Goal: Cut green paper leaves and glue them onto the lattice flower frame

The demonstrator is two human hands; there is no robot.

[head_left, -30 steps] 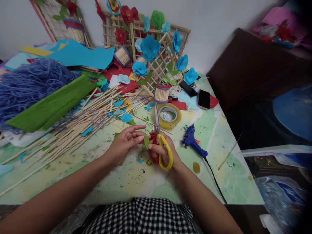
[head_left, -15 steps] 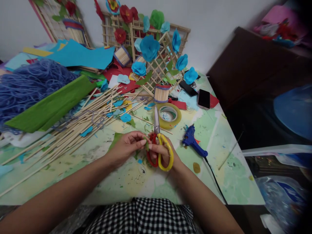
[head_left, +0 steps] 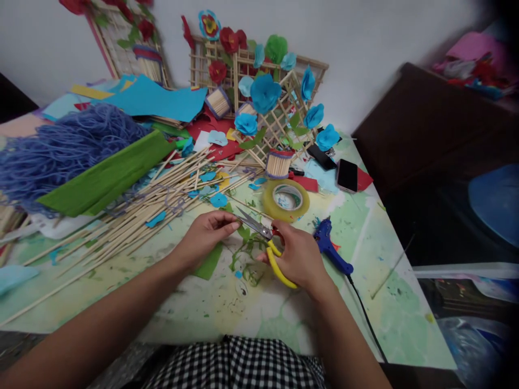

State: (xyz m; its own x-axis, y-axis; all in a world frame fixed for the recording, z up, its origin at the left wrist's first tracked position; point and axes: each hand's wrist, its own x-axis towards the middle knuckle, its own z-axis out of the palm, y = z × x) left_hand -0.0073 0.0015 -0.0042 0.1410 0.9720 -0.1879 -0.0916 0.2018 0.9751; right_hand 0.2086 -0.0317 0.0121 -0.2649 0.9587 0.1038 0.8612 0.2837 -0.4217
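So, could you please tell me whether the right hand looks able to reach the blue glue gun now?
Probably yes: the glue gun lies close beside the right hand, nothing visible between them, though that hand holds scissors.

Wearer: black-and-white checked garment (head_left: 243, 367), near side; bare forearms (head_left: 121, 302).
Check small, squares regular, a fold or seam line down the middle; cut of the garment unclear, lower part out of view. Left hand (head_left: 208, 233) and right hand (head_left: 300, 255) ungloved, bare to the wrist and beyond.
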